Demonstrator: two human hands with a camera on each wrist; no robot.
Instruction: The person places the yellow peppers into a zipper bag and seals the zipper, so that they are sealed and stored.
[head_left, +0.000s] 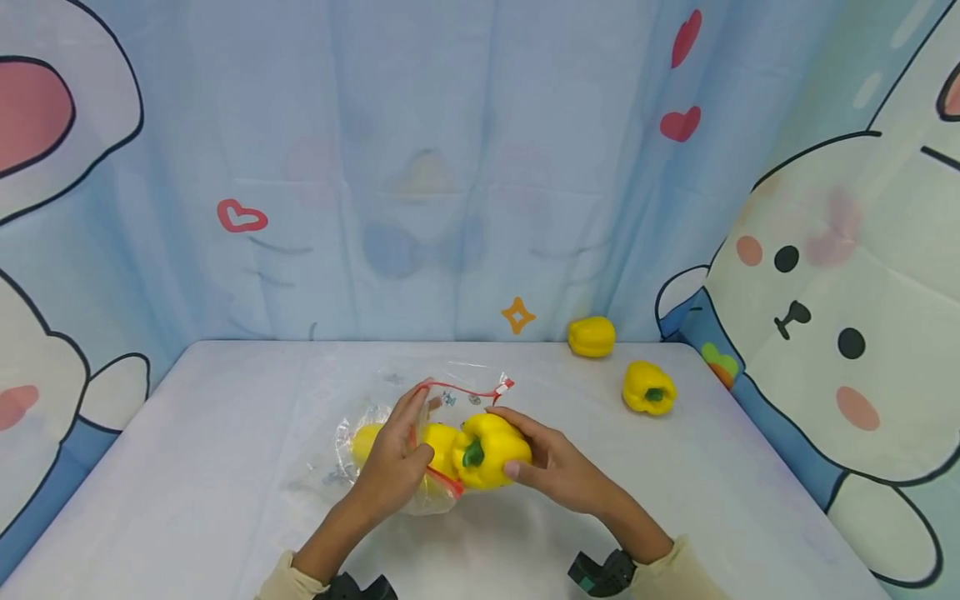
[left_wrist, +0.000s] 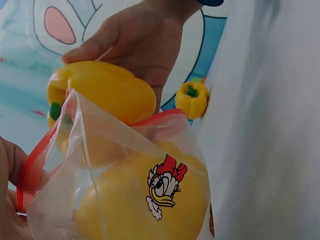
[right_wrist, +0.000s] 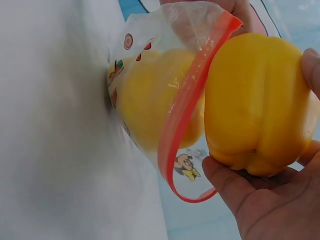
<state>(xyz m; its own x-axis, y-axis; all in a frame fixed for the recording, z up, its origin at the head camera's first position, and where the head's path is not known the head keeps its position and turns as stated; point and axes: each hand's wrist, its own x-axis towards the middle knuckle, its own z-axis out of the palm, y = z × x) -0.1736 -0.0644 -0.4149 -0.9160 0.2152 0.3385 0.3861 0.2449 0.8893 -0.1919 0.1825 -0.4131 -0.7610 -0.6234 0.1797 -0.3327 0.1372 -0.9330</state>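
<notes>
My left hand (head_left: pixel 397 454) grips the rim of a clear zip bag (right_wrist: pixel 145 37) with a red seal and cartoon prints. Yellow bell peppers (head_left: pixel 365 444) show through the bag's plastic. In my right hand (head_left: pixel 558 462) is another yellow bell pepper (head_left: pixel 491 450), its green stem facing toward me in the head view. Fingers and thumb lie round its sides. This pepper is right at the bag's open mouth, beside the red seal (right_wrist: pixel 187 105), and in the right wrist view it stands outside the bag.
Two more yellow bell peppers sit at the back right of the white table (head_left: pixel 225 433): one pepper (head_left: pixel 592 337) at the far edge, the other pepper (head_left: pixel 649 388) nearer. A blue cartoon curtain (head_left: pixel 412 108) hangs behind the table.
</notes>
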